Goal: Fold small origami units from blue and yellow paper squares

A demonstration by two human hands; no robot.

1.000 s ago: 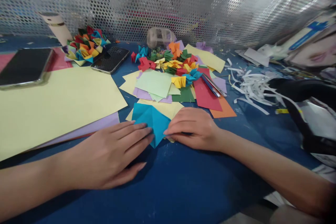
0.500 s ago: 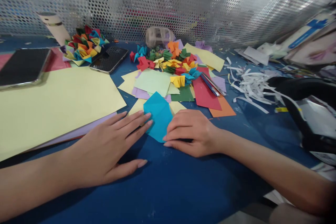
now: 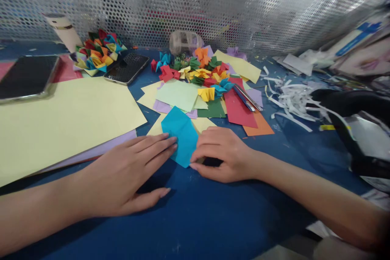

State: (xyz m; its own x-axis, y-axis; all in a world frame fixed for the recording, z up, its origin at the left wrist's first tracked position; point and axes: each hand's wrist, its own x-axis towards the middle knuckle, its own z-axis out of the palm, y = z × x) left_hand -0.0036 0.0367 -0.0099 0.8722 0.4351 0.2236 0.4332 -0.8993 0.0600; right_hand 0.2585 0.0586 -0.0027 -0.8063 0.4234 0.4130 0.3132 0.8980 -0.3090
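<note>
A folded blue sheet of paper with a pointed top lies on the dark blue table in front of me, tilted a little to the left. My left hand is flat and open, its fingertips resting on the paper's left edge and its thumb spread apart on the table. At the lower right edge of the paper, my right hand is closed, thumb and index finger pinching near the bottom corner. Part of the paper's right side is hidden behind those fingers. Yellow paper pieces lie just behind the blue sheet.
Large pale yellow sheets cover the left, with a phone on top. Behind are folded paper pieces, another phone, pens and a perforated metal panel. White paper strips lie at right.
The blue paper has turned slightly, its pointed top moving left and its bottom corner a little right. My left fingers have slid slightly down; my right hand has barely moved.
</note>
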